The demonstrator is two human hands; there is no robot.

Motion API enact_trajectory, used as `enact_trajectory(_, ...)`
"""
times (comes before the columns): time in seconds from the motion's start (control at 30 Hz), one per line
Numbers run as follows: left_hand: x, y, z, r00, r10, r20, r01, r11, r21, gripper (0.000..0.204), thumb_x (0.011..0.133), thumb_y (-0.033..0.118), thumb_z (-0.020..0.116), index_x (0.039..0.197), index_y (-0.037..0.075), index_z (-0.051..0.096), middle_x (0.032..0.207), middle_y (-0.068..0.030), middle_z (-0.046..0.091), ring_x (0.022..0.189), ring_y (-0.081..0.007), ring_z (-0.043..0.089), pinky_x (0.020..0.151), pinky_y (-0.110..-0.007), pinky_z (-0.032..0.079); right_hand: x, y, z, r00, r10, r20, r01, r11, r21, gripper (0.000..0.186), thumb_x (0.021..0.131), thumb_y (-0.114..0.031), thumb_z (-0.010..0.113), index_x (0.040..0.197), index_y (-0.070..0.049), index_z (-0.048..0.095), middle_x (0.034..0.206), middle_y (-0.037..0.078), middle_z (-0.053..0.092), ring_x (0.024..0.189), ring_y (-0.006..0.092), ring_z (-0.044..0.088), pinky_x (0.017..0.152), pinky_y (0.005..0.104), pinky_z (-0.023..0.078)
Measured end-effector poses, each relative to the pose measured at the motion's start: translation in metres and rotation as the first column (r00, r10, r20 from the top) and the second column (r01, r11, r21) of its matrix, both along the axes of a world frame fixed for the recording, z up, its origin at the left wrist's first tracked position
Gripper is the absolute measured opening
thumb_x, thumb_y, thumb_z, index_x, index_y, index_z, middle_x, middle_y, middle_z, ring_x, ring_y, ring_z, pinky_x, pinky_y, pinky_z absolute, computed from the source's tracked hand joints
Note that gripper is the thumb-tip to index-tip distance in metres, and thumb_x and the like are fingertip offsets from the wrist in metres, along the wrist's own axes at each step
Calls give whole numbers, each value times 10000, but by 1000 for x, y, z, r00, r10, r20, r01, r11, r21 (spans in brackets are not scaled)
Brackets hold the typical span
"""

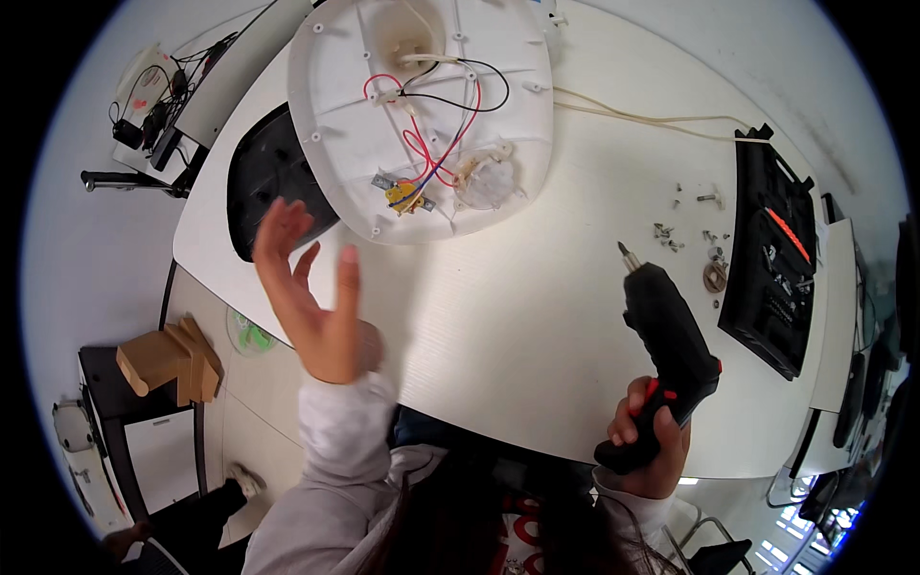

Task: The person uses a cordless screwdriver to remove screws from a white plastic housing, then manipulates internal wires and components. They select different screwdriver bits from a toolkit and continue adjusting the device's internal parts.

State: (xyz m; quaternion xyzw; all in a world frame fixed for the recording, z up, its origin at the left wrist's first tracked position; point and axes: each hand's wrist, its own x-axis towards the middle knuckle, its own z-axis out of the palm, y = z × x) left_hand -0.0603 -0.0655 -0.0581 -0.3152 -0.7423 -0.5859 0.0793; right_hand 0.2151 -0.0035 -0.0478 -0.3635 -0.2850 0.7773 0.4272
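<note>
My right hand (647, 431) grips a black electric screwdriver (666, 340) by its handle, bit pointing up and away over the white table (537, 316). My left hand (311, 287) is raised above the table's left edge, fingers spread, holding nothing. Beyond it lies a white plastic appliance housing (422, 115), open side up, with red, black and blue wires (450, 120), a yellow part and a clear round part inside. Neither hand touches the housing.
Loose screws and small parts (695, 240) lie right of the screwdriver, beside a black tool case (776, 259). A beige cord (652, 120) runs across the table. A black cover (268, 177) sits under the housing's left side. Wooden blocks (172, 359) stand on a lower shelf at left.
</note>
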Motion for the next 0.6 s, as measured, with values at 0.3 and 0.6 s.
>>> enact_trajectory(0.3,-81,18,-4,470,-595,652,536,779,325,592,814,65,511,1351,-8,274,1285,-116,442,1176,-233,453,986,-366,353,-67,5,-3,957,153,245,-207,954,216,510,759,16,525,1244,50,371,906,170,559,629,131,528,577,250,439)
enact_trajectory(0.6,-67,11,-17,655,-496,570,485,855,186,589,794,-30,420,1356,-28,247,1317,-124,403,1224,-193,387,1012,-307,269,-75,6,-19,837,-18,546,-283,841,461,544,692,29,423,1228,99,358,886,186,560,605,140,530,582,254,449)
